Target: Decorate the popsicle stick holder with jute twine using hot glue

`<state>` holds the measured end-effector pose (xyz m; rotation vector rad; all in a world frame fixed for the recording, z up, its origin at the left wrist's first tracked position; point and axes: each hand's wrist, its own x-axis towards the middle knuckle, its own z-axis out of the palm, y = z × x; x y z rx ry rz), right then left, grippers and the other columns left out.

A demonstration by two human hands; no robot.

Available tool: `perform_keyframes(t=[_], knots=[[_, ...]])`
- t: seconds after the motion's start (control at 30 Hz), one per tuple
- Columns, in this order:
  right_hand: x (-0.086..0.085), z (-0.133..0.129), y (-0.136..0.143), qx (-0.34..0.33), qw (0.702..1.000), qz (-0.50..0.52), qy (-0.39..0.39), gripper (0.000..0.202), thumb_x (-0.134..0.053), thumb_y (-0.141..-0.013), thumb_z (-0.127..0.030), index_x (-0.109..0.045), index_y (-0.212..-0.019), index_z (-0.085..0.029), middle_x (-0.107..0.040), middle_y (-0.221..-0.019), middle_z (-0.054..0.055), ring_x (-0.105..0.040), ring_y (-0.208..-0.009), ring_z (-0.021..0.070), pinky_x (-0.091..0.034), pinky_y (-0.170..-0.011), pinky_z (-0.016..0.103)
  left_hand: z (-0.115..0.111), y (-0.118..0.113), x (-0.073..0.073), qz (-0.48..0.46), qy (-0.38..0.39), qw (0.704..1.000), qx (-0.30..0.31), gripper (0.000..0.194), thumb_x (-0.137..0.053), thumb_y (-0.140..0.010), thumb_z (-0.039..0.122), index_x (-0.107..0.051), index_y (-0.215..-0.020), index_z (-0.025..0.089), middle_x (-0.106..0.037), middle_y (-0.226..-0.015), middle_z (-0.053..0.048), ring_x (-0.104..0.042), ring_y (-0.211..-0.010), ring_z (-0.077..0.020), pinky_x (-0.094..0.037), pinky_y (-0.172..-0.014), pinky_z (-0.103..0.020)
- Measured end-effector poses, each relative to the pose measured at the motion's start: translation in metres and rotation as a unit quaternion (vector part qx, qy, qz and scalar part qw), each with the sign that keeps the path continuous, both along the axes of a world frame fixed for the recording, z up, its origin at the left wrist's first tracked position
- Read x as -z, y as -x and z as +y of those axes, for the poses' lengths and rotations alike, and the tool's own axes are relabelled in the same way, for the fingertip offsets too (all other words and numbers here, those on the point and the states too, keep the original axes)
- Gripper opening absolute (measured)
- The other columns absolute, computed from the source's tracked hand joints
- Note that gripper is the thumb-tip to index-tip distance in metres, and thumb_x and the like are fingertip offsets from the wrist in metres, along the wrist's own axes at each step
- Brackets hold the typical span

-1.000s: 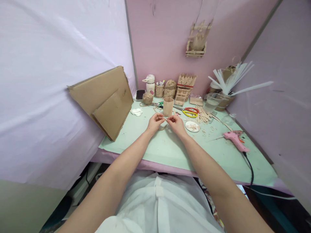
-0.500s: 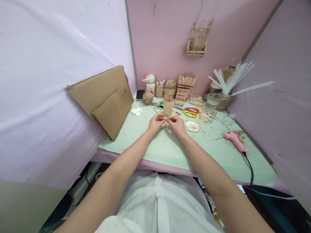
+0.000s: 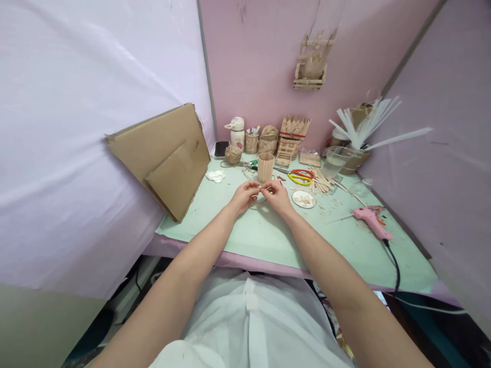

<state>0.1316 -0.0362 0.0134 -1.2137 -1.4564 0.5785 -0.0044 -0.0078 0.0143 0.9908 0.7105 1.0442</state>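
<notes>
My left hand and my right hand meet fingertip to fingertip over the middle of the table, both pinching a thin piece of twine. Part of the twine hangs in a pale loop below the fingers; the pinched part is mostly hidden. Just behind the hands stands an upright cup made of wooden craft sticks. Right of my right hand lies a small white dish with wood scraps in it.
Red and yellow scissors and loose sticks lie right of the cup. A pink glue gun with a cord rests at the right. Cardboard leans at the left. A twine ball and a white bottle stand behind.
Both hands have shifted slightly left, fingertips still together. The twine loop below the fingers shows wider now. The cup and the other things have stayed in place.
</notes>
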Motion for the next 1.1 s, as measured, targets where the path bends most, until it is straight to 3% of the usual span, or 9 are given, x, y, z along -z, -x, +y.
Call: perform_keyframes(t=[0.2, 0.43, 0.67, 0.87, 1.1], knots=[[0.001, 0.002, -0.004, 0.014, 0.998, 0.016, 0.05, 0.02, -0.06, -0.07, -0.039, -0.061, -0.073, -0.019, -0.06, -0.07, 0.001, -0.054, -0.066, 0.0155, -0.043, -0.063, 0.029, -0.001, -0.005, 0.002, 0.063, -0.075, 0.995, -0.035, 0.027, -0.074, -0.06, 0.021, -0.056, -0.08, 0.016, -0.059, -0.07, 0.002, -0.051, -0.06, -0.0065, -0.036, -0.055, -0.019], [0.009, 0.008, -0.009, 0.025, 0.998, 0.011, 0.057, 0.022, -0.057, -0.07, -0.042, -0.057, -0.07, -0.021, -0.059, -0.07, 0.001, -0.054, -0.071, 0.0173, -0.043, -0.067, 0.03, 0.001, -0.007, 0.01, 0.166, -0.161, 0.971, -0.059, 0.021, -0.064, -0.063, 0.011, -0.056, -0.082, 0.017, -0.058, -0.059, 0.005, -0.051, -0.057, -0.0084, -0.038, -0.061, -0.022], [0.013, 0.019, -0.023, 0.171, 0.975, 0.127, 0.067, 0.025, -0.05, -0.071, -0.046, -0.047, -0.065, -0.022, -0.05, -0.061, -0.001, -0.046, -0.062, 0.0155, -0.039, -0.061, 0.028, -0.002, -0.013, 0.009, 0.184, -0.172, 0.966, -0.059, 0.022, -0.064, -0.063, 0.008, -0.053, -0.079, 0.017, -0.055, -0.056, 0.006, -0.048, -0.054, -0.0088, -0.035, -0.059, -0.022], [0.002, 0.014, -0.025, 0.062, 0.97, 0.211, 0.103, 0.022, -0.061, -0.064, -0.04, -0.053, -0.069, -0.02, -0.048, -0.063, -0.003, -0.045, -0.06, 0.0114, -0.035, -0.052, 0.022, -0.003, -0.007, 0.006, 0.159, -0.119, 0.978, -0.06, 0.023, -0.064, -0.065, 0.009, -0.05, -0.08, 0.017, -0.057, -0.058, 0.005, -0.051, -0.054, -0.0087, -0.038, -0.06, -0.022], [-0.01, 0.007, -0.019, 0.001, 0.952, 0.286, 0.111, 0.021, -0.062, -0.064, -0.037, -0.051, -0.07, -0.02, -0.055, -0.07, -0.002, -0.053, -0.064, 0.0109, -0.04, -0.053, 0.022, -0.003, -0.006, 0.004, 0.139, -0.118, 0.983, -0.039, 0.028, -0.073, -0.062, 0.02, -0.052, -0.079, 0.016, -0.057, -0.06, 0.005, -0.051, -0.053, -0.0067, -0.036, -0.054, -0.02]])
